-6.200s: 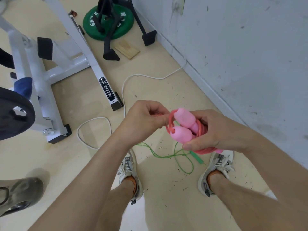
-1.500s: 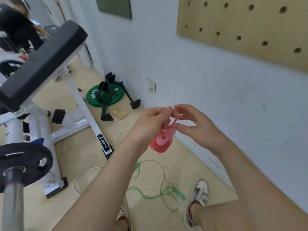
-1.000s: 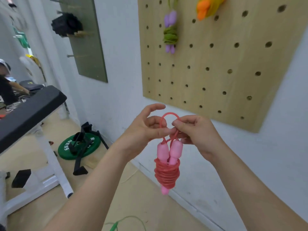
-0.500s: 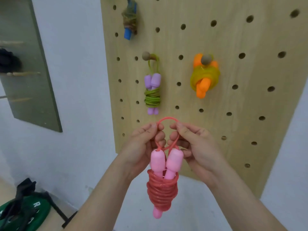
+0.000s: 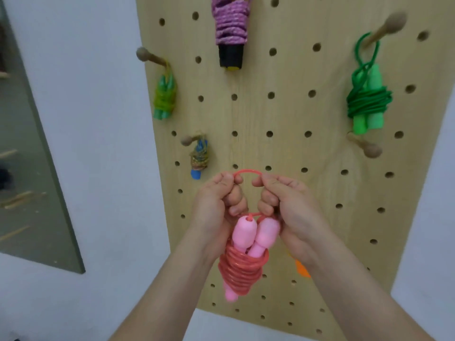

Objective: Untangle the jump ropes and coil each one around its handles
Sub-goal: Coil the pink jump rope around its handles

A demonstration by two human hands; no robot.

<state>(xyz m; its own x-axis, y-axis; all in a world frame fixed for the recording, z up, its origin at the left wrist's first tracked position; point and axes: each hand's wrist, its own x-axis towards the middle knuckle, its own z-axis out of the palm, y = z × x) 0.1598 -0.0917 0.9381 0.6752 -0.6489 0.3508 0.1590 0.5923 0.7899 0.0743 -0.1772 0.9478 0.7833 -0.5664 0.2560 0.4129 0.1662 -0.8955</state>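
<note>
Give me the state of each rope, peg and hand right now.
Pink rope: coiled around its handles, loop held open.
Left hand: pinching the loop.
Right hand: pinching the loop.
Green rope: coiled, hanging on a peg.
Purple rope: coiled, on the board.
Lower right peg: bare.

A wooden pegboard (image 5: 283, 114) is mounted on the white wall (image 5: 98, 119). From its pegs are hung a green coiled jump rope (image 5: 368, 99), a yellow-green one (image 5: 165, 97), a small blue-handled one (image 5: 199, 157) and, seemingly, a purple-wrapped bundle (image 5: 231, 28)
</note>
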